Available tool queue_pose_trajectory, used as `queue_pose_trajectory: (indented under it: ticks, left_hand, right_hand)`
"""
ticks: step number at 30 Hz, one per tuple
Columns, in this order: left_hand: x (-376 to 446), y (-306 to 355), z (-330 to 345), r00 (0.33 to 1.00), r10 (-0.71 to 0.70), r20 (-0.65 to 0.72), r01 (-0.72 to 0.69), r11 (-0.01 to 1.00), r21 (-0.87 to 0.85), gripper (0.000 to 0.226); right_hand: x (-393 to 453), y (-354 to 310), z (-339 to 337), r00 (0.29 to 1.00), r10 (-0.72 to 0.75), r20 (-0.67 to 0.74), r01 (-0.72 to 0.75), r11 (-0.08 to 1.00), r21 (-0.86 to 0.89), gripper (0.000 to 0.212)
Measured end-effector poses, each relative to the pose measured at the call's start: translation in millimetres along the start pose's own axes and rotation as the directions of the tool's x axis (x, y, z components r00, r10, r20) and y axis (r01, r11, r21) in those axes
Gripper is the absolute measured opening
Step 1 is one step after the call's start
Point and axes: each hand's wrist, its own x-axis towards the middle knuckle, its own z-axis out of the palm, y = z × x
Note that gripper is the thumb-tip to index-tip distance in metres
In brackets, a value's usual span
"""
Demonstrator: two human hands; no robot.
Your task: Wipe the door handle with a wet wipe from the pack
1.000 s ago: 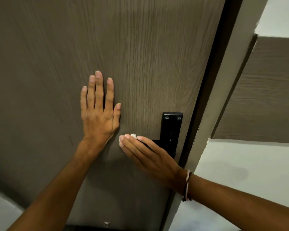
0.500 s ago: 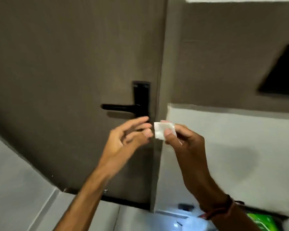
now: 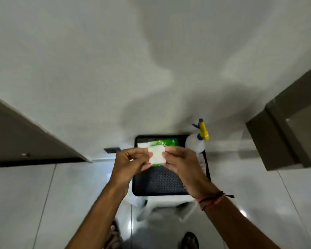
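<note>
Head view: wipe (image 3: 157,155) now over tray (image 3: 162,184), door handle gone.

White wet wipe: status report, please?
Left hand and right hand pinch white wet wipe. Above green pack on black tray. Nothing blocking.

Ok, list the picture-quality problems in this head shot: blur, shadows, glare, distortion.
Head view: soft motion blur throughout, so the print on the green pack is unreadable; broad soft shadows fall across the white wall; small glare spots shine on the floor tiles; wide-angle distortion slants the door edge; the wet wipe looks washed out between the left hand and right hand.
</note>
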Motion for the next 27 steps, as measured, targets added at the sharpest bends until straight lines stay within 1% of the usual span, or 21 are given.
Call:
queue_pose_trajectory:
  ticks: [2, 5, 8, 10, 11, 12, 13, 14, 15, 16, 17, 18, 19, 20, 21, 22, 23, 25, 27]
  left_hand:
    - [25.2, -63.3, 13.7, 0.995, -0.081, -0.062, 0.084, 0.995, 0.054, 0.011]
    - [58.9, -143.6, 19.7, 0.977, -0.134, -0.165, 0.157, 0.978, 0.139, 0.011]
    - [80.7, -193.9, 22.1, 0.967, -0.130, -0.218, 0.181, 0.956, 0.233, 0.013]
    - [93.8, -218.6, 23.2, 0.966, -0.068, -0.250, 0.160, 0.915, 0.370, 0.016]
    - [97.4, -224.3, 23.1, 0.966, 0.017, -0.258, 0.113, 0.869, 0.481, 0.018]
    - [99.2, -228.2, 21.5, 0.960, 0.132, -0.248, 0.046, 0.798, 0.601, 0.021]
    - [98.7, -228.7, 20.1, 0.946, 0.251, -0.206, -0.027, 0.694, 0.720, 0.024]
    - [97.4, -228.2, 18.7, 0.922, 0.366, -0.129, -0.101, 0.549, 0.830, 0.026]
    - [97.0, -226.6, 17.4, 0.891, 0.452, -0.030, -0.161, 0.377, 0.912, 0.030]
    - [99.9, -224.6, 16.5, 0.860, 0.505, 0.071, -0.205, 0.214, 0.955, 0.036]
    - [105.2, -222.3, 16.2, 0.854, 0.498, 0.149, -0.222, 0.091, 0.971, 0.044]
    - [109.6, -221.1, 16.1, 0.877, 0.442, 0.188, -0.223, 0.027, 0.975, 0.051]
    - [114.7, -220.4, 14.7, 0.913, 0.362, 0.190, -0.203, -0.001, 0.979, 0.056]
    - [119.6, -222.1, 12.0, 0.941, 0.287, 0.180, -0.179, -0.032, 0.983, 0.058]
    - [123.6, -224.6, 9.6, 0.964, 0.212, 0.158, -0.150, -0.055, 0.987, 0.059]
    - [127.1, -227.9, 7.7, 0.971, 0.181, 0.158, -0.145, -0.081, 0.986, 0.060]
    - [130.7, -229.6, 5.1, 0.971, 0.168, 0.170, -0.152, -0.114, 0.982, 0.061]
    - [134.4, -228.1, 0.4, 0.967, 0.160, 0.195, -0.176, -0.127, 0.976, 0.061]
    - [129.8, -220.3, -4.1, 0.952, 0.201, 0.231, -0.214, -0.103, 0.971, 0.062]
  right_hand:
    - [29.7, 53.0, -31.2, 0.997, 0.075, -0.033, -0.078, 0.992, -0.101, 0.011]
    - [72.8, 125.6, -61.8, 0.985, 0.111, -0.130, -0.141, 0.957, -0.254, 0.012]
    - [98.9, 175.1, -75.4, 0.979, 0.066, -0.194, -0.138, 0.912, -0.386, 0.012]
    - [111.0, 199.0, -80.9, 0.985, 0.007, -0.172, -0.090, 0.874, -0.478, 0.009]
    - [113.2, 204.0, -82.5, 0.988, -0.035, -0.148, -0.052, 0.839, -0.542, 0.009]
    - [114.0, 207.2, -83.6, 0.989, -0.087, -0.119, -0.005, 0.788, -0.615, 0.010]
    - [113.5, 208.5, -84.6, 0.984, -0.159, -0.081, 0.057, 0.712, -0.700, 0.013]
    - [112.4, 208.1, -84.8, 0.966, -0.256, -0.032, 0.130, 0.593, -0.795, 0.019]
    - [111.8, 206.8, -84.7, 0.936, -0.352, 0.025, 0.186, 0.431, -0.883, 0.027]
    - [112.9, 204.4, -84.2, 0.905, -0.417, 0.087, 0.206, 0.251, -0.946, 0.036]
    - [115.6, 201.0, -82.7, 0.891, -0.433, 0.137, 0.194, 0.090, -0.977, 0.047]
    - [118.1, 198.1, -80.6, 0.900, -0.403, 0.168, 0.171, -0.027, -0.985, 0.056]
    - [121.5, 196.8, -77.2, 0.917, -0.358, 0.174, 0.150, -0.094, -0.984, 0.064]
    - [123.9, 197.9, -75.0, 0.936, -0.310, 0.166, 0.134, -0.121, -0.984, 0.070]
    - [126.4, 201.9, -74.6, 0.954, -0.260, 0.148, 0.123, -0.111, -0.986, 0.074]
    - [127.8, 204.1, -73.4, 0.966, -0.219, 0.140, 0.119, -0.106, -0.987, 0.078]
    - [129.3, 206.2, -73.1, 0.970, -0.200, 0.140, 0.119, -0.114, -0.986, 0.081]
    - [129.6, 207.9, -72.8, 0.970, -0.208, 0.129, 0.114, -0.082, -0.990, 0.086]
    - [122.0, 201.7, -71.2, 0.968, -0.220, 0.118, 0.104, -0.073, -0.992, 0.086]
